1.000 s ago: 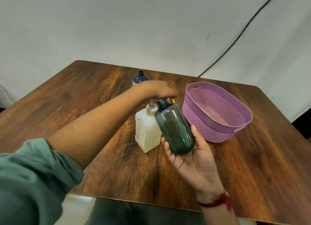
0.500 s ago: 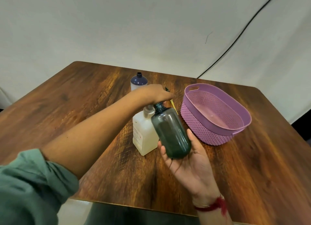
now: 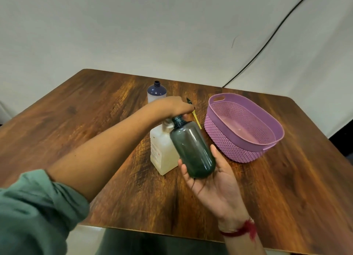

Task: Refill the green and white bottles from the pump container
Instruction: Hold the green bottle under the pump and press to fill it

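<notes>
The person's left arm reaches forward across the brown wooden table (image 3: 95, 111), its green sleeve (image 3: 34, 207) pushed up above the elbow. The left hand (image 3: 172, 106) lies palm-down on top of the cream-white, square-sided plastic pump container (image 3: 162, 151), fingers bent down over the pump head, which the hand hides.

The right hand (image 3: 215, 184), a red thread (image 3: 242, 230) at its wrist, is turned palm-up. It cradles the base of the dark green translucent plastic bottle (image 3: 193, 149), with the thumb on one side and the fingers curled round the other. The green bottle is off the table and tilted, its uncapped neck up against the pump head, under the left hand. How full it is cannot be told.

The pump container stands upright mid-table and looks yellower towards its base. Behind it stands the white bottle with a dark blue shoulder (image 3: 156, 92), upright, neck uncapped. To the right sits a purple perforated oval plastic basket (image 3: 229, 145), its floor showing.
</notes>
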